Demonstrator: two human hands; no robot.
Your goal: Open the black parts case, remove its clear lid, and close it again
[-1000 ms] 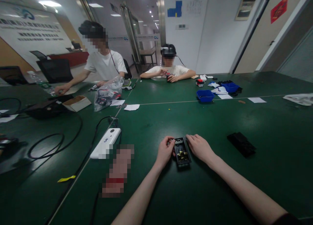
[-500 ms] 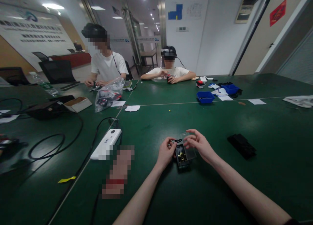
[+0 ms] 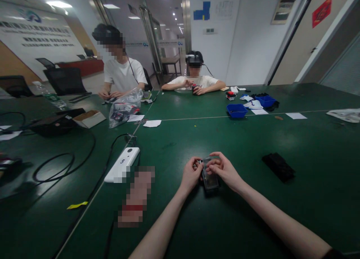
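Clear cover (image 3: 210, 181) swings over black case (image 3: 211, 191); left hand (image 3: 191, 173) grasps case, right hand (image 3: 227, 172) grip unclear; we're likely closing, pressing needed.

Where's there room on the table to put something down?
There's bare table between the right hand and blue tray, between the left hand and white box, and right of the black thing. It's crowded around the case and at the far left, with the bottle, carton and plastic bag.
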